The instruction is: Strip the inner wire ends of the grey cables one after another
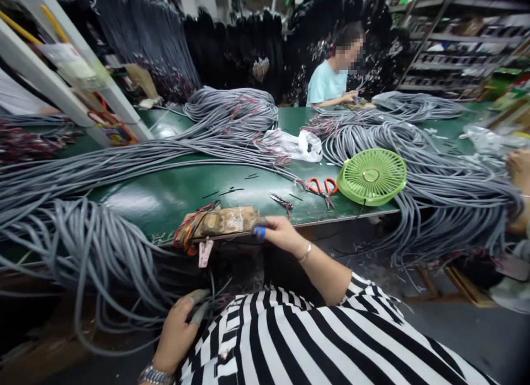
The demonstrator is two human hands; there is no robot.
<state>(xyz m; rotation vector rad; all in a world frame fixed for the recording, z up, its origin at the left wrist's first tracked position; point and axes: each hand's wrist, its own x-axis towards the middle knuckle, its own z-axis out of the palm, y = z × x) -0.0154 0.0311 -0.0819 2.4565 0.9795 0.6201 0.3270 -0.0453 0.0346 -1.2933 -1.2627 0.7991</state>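
My left hand (180, 324) is low by my lap, with grey coverings on its fingertips. Its thumb and fingers close around the end of a grey cable (213, 288), partly lost in shadow. At the table's front edge my right hand (284, 235), with blue tape on a fingertip, has its fingers pinched together. They are at the right end of a worn wooden block (236, 219); anything between them is hidden. Red and black wires (182, 230) wrap the block's left end, and a pink clothes peg (205, 252) hangs below.
Grey cable bundles (107, 258) drape over the green table (165, 186) at left; more cables (447, 181) hang at right. Orange-handled scissors (323, 187), small snips (281, 202) and a green fan (372, 176) stand near the front edge. A co-worker (329, 81) sits opposite; another person's hand (519, 167) shows far right.
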